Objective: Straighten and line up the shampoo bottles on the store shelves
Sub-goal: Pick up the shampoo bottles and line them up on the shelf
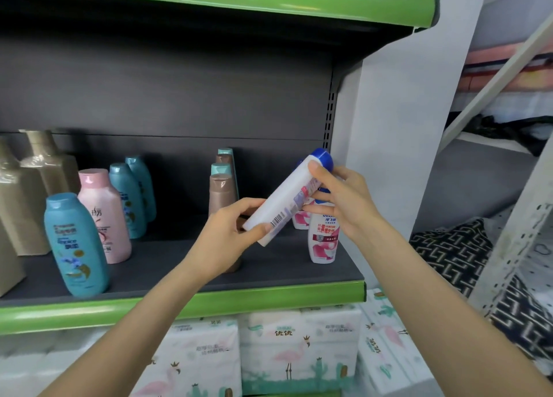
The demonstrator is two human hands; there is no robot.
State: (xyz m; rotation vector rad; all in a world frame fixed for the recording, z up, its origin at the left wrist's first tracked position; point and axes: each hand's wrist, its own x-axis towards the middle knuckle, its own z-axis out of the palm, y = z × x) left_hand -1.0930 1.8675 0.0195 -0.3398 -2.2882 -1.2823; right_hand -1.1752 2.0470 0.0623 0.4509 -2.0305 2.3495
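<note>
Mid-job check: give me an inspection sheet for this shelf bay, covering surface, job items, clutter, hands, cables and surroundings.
Surface: dark shelf with a green front edge, bare between bottle groups.
Job's things: white blue-capped bottle held tilted off the shelf, barcode facing the camera; white-and-pink bottle upright at the right end; teal bottle leaning at the front left beside a pink bottle; brown bottle heads a mixed brown and teal row.
Clutter: nothing seen.
Hands: left hand grips the held bottle's base; right hand grips near its cap.
Cables: nothing seen.
Surroundings: tissue packs on the shelf below; patterned fabric to the right.
</note>
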